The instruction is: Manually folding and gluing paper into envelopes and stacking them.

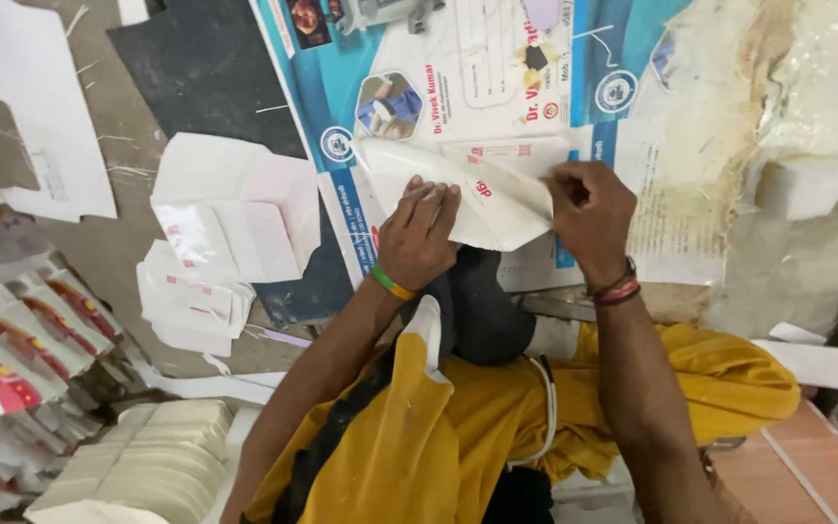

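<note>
The person sits low with both hands out over a white paper envelope [482,199] that lies on a large blue-and-white printed sheet [448,87] spread across the floor. The left hand [419,238] rests flat on the near left part of the envelope, fingers stretched out and together, pressing it down rather than gripping. The right hand [589,209] is at the envelope's right edge with its fingers curled in — they seem to pinch the folded flap there, though the fingertips themselves are hidden under the knuckles. The envelope lies tilted, its flap partly lifted, with red print on its face.

A green and yellow band [392,283] circles the left wrist; red and dark bands [618,289] circle the right. Yellow cloth [497,408] covers the person's lap.

To the left, well apart from the hands, a loose heap of similar white envelopes [220,233] lies on the grey floor. At the far left edge, rows of red-and-white printed packets [21,330] overlap one another, and near the bottom left sits a neat stack of cream folded paper [147,456]. A dark mat [206,68] lies at the far side, partly under the printed sheet.
</note>
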